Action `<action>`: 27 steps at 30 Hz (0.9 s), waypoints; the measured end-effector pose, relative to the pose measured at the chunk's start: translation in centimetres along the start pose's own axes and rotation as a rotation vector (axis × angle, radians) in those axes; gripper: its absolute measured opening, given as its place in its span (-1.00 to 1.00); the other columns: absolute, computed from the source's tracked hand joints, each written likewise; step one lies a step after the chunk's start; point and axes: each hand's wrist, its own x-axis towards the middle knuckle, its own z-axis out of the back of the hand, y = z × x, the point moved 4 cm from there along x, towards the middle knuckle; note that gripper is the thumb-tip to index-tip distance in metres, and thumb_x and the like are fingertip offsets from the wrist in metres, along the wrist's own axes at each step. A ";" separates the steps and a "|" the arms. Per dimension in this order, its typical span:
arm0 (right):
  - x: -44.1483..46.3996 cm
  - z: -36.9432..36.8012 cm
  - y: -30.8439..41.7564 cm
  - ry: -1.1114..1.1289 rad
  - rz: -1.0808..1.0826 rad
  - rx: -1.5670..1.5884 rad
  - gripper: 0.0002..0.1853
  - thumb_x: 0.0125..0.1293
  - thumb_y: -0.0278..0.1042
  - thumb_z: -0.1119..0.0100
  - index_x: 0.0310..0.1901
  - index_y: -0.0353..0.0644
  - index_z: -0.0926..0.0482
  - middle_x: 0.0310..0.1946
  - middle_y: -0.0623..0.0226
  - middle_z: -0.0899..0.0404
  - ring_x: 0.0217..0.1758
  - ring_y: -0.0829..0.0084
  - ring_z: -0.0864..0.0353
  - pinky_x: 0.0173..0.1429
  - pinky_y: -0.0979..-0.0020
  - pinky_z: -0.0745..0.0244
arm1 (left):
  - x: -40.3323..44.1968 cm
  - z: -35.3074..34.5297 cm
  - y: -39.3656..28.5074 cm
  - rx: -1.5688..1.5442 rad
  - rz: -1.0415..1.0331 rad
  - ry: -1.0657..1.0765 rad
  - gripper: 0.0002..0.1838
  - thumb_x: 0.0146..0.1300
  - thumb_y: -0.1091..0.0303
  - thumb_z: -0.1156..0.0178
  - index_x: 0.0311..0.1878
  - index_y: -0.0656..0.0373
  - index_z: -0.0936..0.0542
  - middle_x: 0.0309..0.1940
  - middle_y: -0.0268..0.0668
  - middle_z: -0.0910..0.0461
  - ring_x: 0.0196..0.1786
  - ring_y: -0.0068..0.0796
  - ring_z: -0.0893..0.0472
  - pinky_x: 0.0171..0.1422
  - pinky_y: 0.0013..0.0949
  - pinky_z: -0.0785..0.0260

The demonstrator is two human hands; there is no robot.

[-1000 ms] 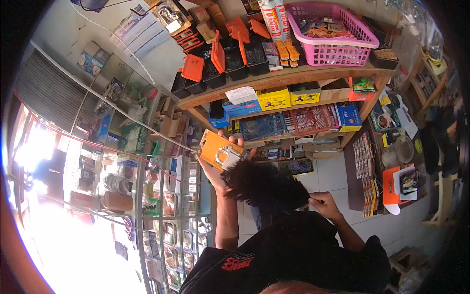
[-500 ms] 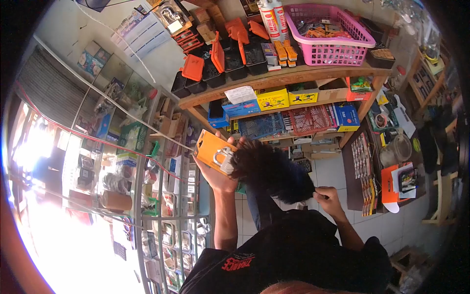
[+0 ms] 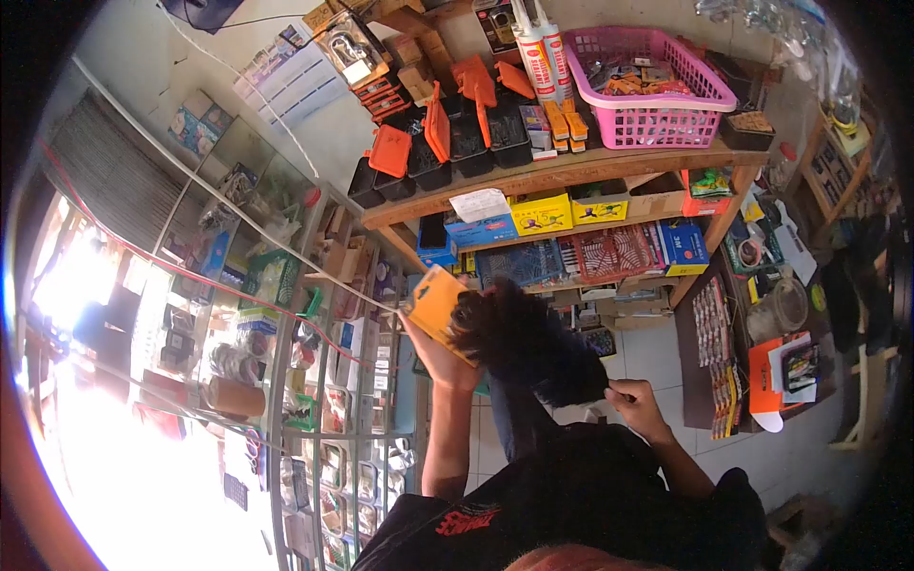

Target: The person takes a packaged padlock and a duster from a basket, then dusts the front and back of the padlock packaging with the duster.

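Note:
In my left hand (image 3: 444, 364) is an orange card pack (image 3: 434, 303), held up from below and tilted. My right hand (image 3: 636, 405) is closed round the handle end of a black feather duster (image 3: 538, 344). The duster's fluffy head lies across the right part of the pack and hides the padlock mounted on it. My left fingertips are also hidden behind the pack and the feathers.
Ahead stands a wooden shelf (image 3: 600, 168) bearing a pink basket (image 3: 657, 128), sealant tubes (image 3: 539, 62) and black bins with orange lids (image 3: 390, 150). A glass display case (image 3: 314, 447) runs along the left. At right, a counter (image 3: 687, 371) holds hanging packets.
The duster head has swept over the padlock, which showed before and is now covered. The pack sits slightly further right and lower in view, and the whole view has shifted a little.

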 end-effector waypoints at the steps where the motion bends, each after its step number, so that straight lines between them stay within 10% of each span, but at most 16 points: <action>1: 0.5 -0.4 0.5 -0.034 0.046 0.032 -0.78 0.36 -0.45 -0.26 -0.13 -0.50 -0.61 -0.50 0.36 -0.56 -0.44 0.67 -0.40 -0.35 0.50 -0.35 | 0.1 -0.2 0.6 -0.008 0.009 -0.013 -0.18 0.46 -0.38 0.43 0.39 0.12 -0.33 0.19 -0.14 -0.53 0.19 -0.10 -0.55 0.37 -0.06 -0.38; 27: -1.1 -2.7 2.3 -0.065 -0.003 0.044 -0.78 0.44 -0.36 -0.16 -0.29 -0.36 -0.60 -0.59 0.50 -0.44 -0.48 0.70 -0.35 -0.38 0.53 -0.28 | 1.3 -0.7 4.9 -0.049 0.290 -0.007 -0.17 0.45 -0.39 0.42 0.42 0.11 -0.31 0.32 -0.15 -0.43 0.34 -0.07 -0.42 0.52 -0.03 -0.17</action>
